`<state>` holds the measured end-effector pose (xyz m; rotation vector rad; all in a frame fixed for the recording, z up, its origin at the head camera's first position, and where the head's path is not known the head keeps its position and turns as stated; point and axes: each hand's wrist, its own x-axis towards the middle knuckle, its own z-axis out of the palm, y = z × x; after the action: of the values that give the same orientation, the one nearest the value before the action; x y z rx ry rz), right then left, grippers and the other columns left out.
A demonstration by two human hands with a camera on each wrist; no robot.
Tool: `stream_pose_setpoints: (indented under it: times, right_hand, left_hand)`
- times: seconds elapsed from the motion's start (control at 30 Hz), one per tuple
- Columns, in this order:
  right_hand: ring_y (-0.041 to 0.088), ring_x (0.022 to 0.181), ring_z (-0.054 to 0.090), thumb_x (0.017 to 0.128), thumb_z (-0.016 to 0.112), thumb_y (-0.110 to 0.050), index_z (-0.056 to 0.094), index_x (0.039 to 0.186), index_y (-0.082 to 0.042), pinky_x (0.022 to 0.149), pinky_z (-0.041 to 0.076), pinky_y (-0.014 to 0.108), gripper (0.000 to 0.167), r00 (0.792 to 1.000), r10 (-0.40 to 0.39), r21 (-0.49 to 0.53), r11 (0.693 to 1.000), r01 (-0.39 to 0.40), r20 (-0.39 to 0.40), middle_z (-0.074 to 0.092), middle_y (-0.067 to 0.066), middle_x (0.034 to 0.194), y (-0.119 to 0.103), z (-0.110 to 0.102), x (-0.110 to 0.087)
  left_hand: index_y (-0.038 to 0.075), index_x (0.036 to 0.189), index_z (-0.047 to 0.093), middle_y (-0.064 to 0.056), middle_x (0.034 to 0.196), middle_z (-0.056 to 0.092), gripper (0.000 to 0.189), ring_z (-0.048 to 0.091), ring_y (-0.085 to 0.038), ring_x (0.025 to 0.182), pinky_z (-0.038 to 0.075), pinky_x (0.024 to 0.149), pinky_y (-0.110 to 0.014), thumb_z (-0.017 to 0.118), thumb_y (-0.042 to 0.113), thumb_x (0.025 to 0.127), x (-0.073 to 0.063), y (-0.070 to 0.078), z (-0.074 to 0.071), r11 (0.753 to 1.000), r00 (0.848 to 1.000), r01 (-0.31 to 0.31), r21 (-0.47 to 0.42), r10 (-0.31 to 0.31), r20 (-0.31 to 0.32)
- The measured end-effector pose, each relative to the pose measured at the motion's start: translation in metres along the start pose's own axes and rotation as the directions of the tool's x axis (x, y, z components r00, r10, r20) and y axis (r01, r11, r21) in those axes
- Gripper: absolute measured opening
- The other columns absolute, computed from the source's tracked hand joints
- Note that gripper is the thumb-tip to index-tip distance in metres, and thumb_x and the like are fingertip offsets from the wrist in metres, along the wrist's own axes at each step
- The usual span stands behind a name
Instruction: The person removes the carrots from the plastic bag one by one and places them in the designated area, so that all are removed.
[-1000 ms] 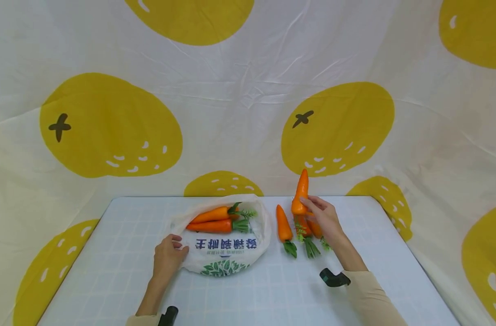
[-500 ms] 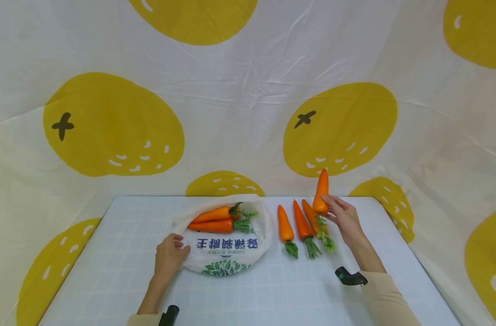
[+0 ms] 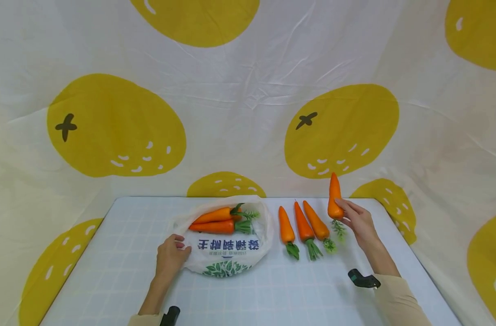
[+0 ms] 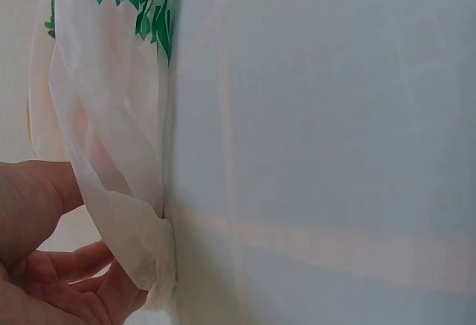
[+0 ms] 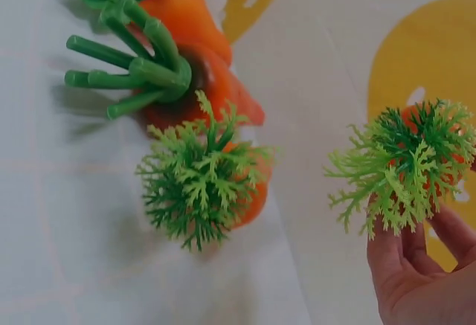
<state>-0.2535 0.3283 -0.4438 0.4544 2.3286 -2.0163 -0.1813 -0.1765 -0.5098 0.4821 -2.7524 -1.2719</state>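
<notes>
My left hand (image 3: 171, 257) is at the left edge of a white plastic bag (image 3: 227, 267) with printed lettering and green leaves. Its curled fingers hold a gathered bit of the thin plastic (image 4: 141, 243), as the left wrist view shows. Two orange carrots (image 3: 215, 226) with green tops lie at the bag's mouth. My right hand (image 3: 360, 224) pinches another carrot (image 3: 334, 199), tip up, near its leafy end, raised at the right. Feathery greens (image 5: 413, 165) hang from it in the right wrist view.
Three carrots lie side by side right of the bag: a left one (image 3: 286, 228), a middle one (image 3: 303, 226) and a right one (image 3: 316, 222). Behind the pale checked table (image 3: 248, 303) hangs a white cloth (image 3: 231, 117) with yellow fruit prints.
My right hand has carried its carrot rightward, from over the other carrots to the right of them. The row of carrots now shows fully. My left hand stays at the bag.
</notes>
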Motion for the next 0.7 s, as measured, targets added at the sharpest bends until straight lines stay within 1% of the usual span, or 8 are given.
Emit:
stream_pose_setpoints:
  times: [0.17,0.3,0.37,0.43,0.53,0.6,0.63,0.7]
  right_hand:
    - [0.011,0.105,0.053,0.091,0.066,-0.062,0.043,0.155,-0.005,0.086,0.053,0.017,0.089,0.999,0.041,-0.066,0.997,-0.042,-0.012,0.057,-0.005,0.125,0.012,-0.01,0.006]
    - [0.012,0.109,0.052,0.092,0.063,-0.063,0.043,0.156,-0.005,0.096,0.052,0.024,0.088,0.998,0.068,-0.12,0.99,-0.07,-0.015,0.054,0.008,0.14,0.022,-0.014,0.009]
    - [0.014,0.112,0.052,0.093,0.062,-0.064,0.042,0.156,-0.005,0.1,0.051,0.027,0.088,0.997,0.079,-0.138,0.987,-0.081,-0.017,0.049,0.014,0.148,0.026,-0.015,0.011]
    - [0.018,0.119,0.051,0.093,0.061,-0.064,0.042,0.156,-0.005,0.1,0.051,0.026,0.089,0.996,0.087,-0.152,0.984,-0.089,-0.015,0.044,0.017,0.155,0.031,-0.016,0.012]
    - [0.025,0.128,0.048,0.093,0.061,-0.065,0.041,0.156,-0.005,0.093,0.052,0.02,0.09,0.995,0.097,-0.177,0.979,-0.097,-0.012,0.04,0.02,0.158,0.038,-0.018,0.015]
    - [0.028,0.132,0.046,0.093,0.061,-0.066,0.041,0.156,-0.005,0.091,0.051,0.017,0.09,0.995,0.101,-0.201,0.975,-0.1,-0.005,0.04,0.02,0.158,0.042,-0.019,0.016]
    - [0.03,0.133,0.046,0.093,0.06,-0.065,0.04,0.156,-0.003,0.092,0.051,0.019,0.091,0.995,0.097,-0.215,0.972,-0.095,0.001,0.04,0.021,0.158,0.045,-0.019,0.016]
    - [0.031,0.134,0.045,0.093,0.06,-0.066,0.04,0.156,-0.003,0.097,0.051,0.023,0.091,0.995,0.097,-0.24,0.966,-0.092,0.008,0.04,0.022,0.158,0.049,-0.02,0.016]
  left_hand:
    - [-0.008,0.112,0.061,-0.024,0.097,0.067,0.03,0.064,-0.032,0.082,0.057,0.076,-0.046,0.074,0.006,0.089,0.0,-0.002,0.001,1.0,1.0,0.003,-0.005,-0.003,0.004]
    - [-0.008,0.113,0.061,-0.024,0.098,0.067,0.03,0.064,-0.032,0.082,0.057,0.076,-0.046,0.074,0.006,0.089,0.001,-0.001,0.001,1.0,1.0,0.013,-0.004,-0.013,0.005]
    - [-0.008,0.113,0.061,-0.024,0.098,0.066,0.031,0.064,-0.032,0.082,0.057,0.075,-0.046,0.074,0.006,0.089,0.001,-0.002,0.001,1.0,1.0,0.014,-0.006,-0.014,0.006]
    - [-0.008,0.113,0.061,-0.024,0.098,0.066,0.031,0.064,-0.032,0.082,0.057,0.075,-0.045,0.074,0.007,0.09,0.001,-0.002,0.001,1.0,1.0,0.016,-0.007,-0.016,0.008]
    - [-0.007,0.113,0.061,-0.024,0.099,0.066,0.03,0.063,-0.032,0.083,0.057,0.075,-0.045,0.074,0.007,0.09,0.001,-0.002,0.001,1.0,1.0,0.02,-0.01,-0.02,0.009]
    - [-0.007,0.114,0.061,-0.024,0.099,0.066,0.03,0.063,-0.032,0.083,0.057,0.075,-0.044,0.073,0.007,0.09,0.001,-0.002,0.002,1.0,1.0,0.024,-0.011,-0.024,0.011]
    - [-0.007,0.114,0.061,-0.024,0.099,0.066,0.03,0.064,-0.032,0.082,0.057,0.075,-0.044,0.073,0.007,0.09,0.001,-0.002,0.002,1.0,1.0,0.025,-0.012,-0.025,0.011]
    - [-0.007,0.114,0.061,-0.023,0.099,0.066,0.03,0.064,-0.032,0.083,0.057,0.074,-0.044,0.074,0.007,0.09,0.001,-0.002,0.002,1.0,1.0,0.025,-0.011,-0.025,0.009]
